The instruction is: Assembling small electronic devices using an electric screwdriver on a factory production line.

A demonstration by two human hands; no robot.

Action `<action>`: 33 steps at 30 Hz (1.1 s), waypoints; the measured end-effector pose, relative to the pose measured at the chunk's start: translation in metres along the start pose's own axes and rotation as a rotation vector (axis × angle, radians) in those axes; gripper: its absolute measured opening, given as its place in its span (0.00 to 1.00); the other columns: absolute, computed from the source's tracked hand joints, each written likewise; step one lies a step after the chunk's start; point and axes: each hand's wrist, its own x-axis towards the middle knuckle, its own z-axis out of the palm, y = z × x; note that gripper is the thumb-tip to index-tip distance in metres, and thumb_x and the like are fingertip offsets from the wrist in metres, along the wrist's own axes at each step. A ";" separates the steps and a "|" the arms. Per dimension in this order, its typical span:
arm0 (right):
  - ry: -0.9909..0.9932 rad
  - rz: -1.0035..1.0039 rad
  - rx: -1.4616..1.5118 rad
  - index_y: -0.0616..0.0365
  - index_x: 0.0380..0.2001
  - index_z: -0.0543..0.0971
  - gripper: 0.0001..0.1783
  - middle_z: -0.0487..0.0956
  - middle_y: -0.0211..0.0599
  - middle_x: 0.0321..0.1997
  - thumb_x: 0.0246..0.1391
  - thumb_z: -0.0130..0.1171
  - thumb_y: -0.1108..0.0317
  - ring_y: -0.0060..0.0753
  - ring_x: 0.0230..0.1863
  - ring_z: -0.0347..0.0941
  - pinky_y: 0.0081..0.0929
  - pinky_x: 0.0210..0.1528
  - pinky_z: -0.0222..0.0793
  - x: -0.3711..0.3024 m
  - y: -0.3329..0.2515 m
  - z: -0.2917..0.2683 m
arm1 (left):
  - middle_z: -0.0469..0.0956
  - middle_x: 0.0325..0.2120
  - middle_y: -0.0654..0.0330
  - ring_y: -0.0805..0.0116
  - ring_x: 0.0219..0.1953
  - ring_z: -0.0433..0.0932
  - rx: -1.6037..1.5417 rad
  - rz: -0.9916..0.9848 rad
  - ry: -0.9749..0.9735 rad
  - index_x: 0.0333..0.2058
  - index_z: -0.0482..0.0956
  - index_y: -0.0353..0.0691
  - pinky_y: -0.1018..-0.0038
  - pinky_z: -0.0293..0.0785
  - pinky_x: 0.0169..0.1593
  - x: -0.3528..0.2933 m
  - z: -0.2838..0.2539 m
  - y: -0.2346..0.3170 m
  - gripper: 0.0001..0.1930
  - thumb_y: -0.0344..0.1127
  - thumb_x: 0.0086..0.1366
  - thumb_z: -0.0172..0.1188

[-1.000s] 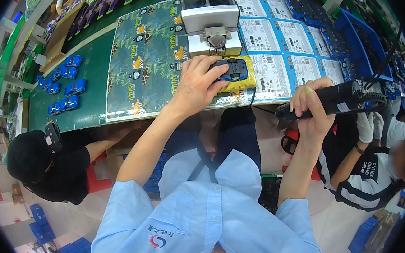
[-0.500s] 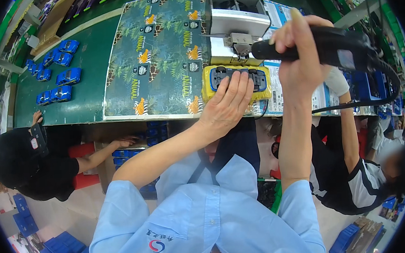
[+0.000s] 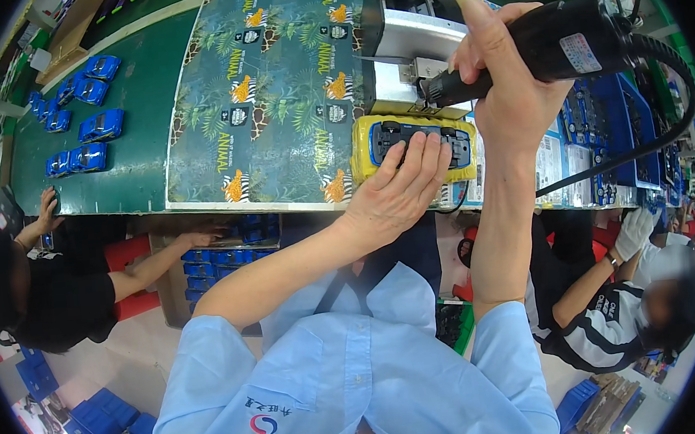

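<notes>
My right hand (image 3: 512,82) is wrapped around a thick black electric screwdriver (image 3: 574,40), held nearly level with its cord curving down on the right. Its front end points left, close to the metal outlet of a silver-and-white box-shaped machine (image 3: 423,41); whether the two touch is hard to tell. Below that, a blue toy car (image 3: 388,137) lies upside down in a yellow cradle (image 3: 363,152), dark underside facing up. My left hand (image 3: 402,182) rests across the car's underside with its fingers stretched out flat. The thumb is mostly hidden.
Several blue toy cars (image 3: 101,124) stand on the green tabletop (image 3: 141,135) at the left. Animal-patterned sheeting (image 3: 281,100) covers the middle. Blue bins (image 3: 634,121) lie at the right. A person sits on either side. A box of blue cars (image 3: 205,273) sits below the table edge.
The screwdriver's front end has shifted left and slightly down against the machine's outlet. My left hand stays on the car. The right-hand person's gloved hand has left the table; the view has shifted slightly.
</notes>
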 end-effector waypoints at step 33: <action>0.108 0.178 0.139 0.61 0.30 0.69 0.12 0.70 0.33 0.17 0.54 0.64 0.80 0.19 0.13 0.63 0.19 0.20 0.65 -0.051 -0.015 -0.065 | 0.72 0.58 0.57 0.61 0.62 0.68 -0.001 -0.031 -0.009 0.58 0.73 0.40 0.63 0.54 0.67 0.001 0.004 0.004 0.23 0.35 0.63 0.50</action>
